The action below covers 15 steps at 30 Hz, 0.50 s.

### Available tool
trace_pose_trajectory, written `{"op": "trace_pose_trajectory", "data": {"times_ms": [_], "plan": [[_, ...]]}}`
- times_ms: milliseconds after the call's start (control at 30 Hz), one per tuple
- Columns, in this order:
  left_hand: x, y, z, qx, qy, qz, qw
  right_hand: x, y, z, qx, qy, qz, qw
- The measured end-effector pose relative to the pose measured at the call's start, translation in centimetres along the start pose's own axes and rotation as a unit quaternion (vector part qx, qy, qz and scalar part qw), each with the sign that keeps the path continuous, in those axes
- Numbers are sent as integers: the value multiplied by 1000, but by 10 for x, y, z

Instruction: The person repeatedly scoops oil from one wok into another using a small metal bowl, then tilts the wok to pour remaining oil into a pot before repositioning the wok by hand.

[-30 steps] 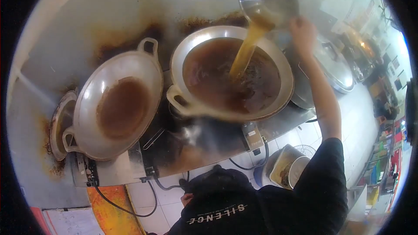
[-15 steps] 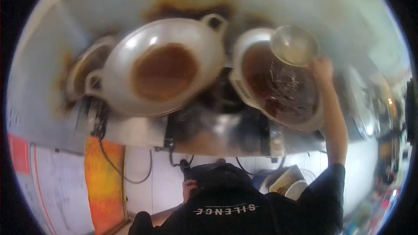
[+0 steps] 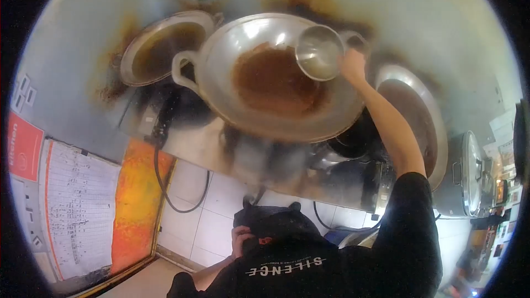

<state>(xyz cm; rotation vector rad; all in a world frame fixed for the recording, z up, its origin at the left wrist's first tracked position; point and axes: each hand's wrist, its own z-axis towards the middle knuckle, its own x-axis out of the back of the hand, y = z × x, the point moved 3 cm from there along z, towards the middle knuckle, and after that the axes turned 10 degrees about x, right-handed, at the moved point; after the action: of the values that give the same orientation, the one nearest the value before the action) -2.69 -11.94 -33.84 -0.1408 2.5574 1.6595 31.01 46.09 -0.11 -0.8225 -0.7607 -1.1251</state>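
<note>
My right hand [image 3: 352,66] grips a round metal bowl [image 3: 318,58] by its right side, fingers closed. The bowl is held over the right part of a large two-handled wok [image 3: 221,77], its open side facing up toward me. Reddish-brown liquid [image 3: 276,85] lies in the bottom of that wok. Whether anything is in the bowl I cannot tell. Low at my waist, my left hand [image 3: 240,239] has its fingers curled against the black shirt [image 3: 287,243], partly hidden by the cloth.
A smaller pan [image 3: 165,52] with dark liquid sits at the left. Another wide pan [image 3: 439,127] of brown liquid is at the right, partly behind my forearm. Beyond it stands a tall lidded pot [image 3: 457,174]. A hose [image 3: 157,160] hangs from the metal stove front.
My right hand has moved the bowl left, from above the right pan to above the middle wok. The view has turned left. My left hand stays at the waist.
</note>
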Motion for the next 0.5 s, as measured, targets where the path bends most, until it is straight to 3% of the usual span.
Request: {"op": "trace_pose_trajectory", "data": {"times_ms": [33,100,167,200,233,300,367,433,500], "plan": [[-3,42,-7,-30,37,-21,999,-20,0,2,3,-5,-2,1000],[10,58,-10,-53,76,-48,995,-47,-1,2,50,-57,-53,996],[32,46,-12,-212,108,104,966,-54,-8,-6,56,-59,-61,995],[39,52,-14,-207,109,102,967,-48,-17,-12,58,-53,-68,995],[45,61,-12,-107,92,59,988,-41,-26,-19,41,-73,-51,995],[55,81,-7,-3,71,13,997,-38,-38,-33,49,-70,-50,995],[59,112,-5,-244,71,147,956,-35,-49,-45,57,-63,-48,995],[69,101,1,-245,60,138,958,-37,-59,-57,-18,-84,-46,995],[77,93,4,-247,49,132,959,-39,-71,-66,-22,-91,-20,995]]}}
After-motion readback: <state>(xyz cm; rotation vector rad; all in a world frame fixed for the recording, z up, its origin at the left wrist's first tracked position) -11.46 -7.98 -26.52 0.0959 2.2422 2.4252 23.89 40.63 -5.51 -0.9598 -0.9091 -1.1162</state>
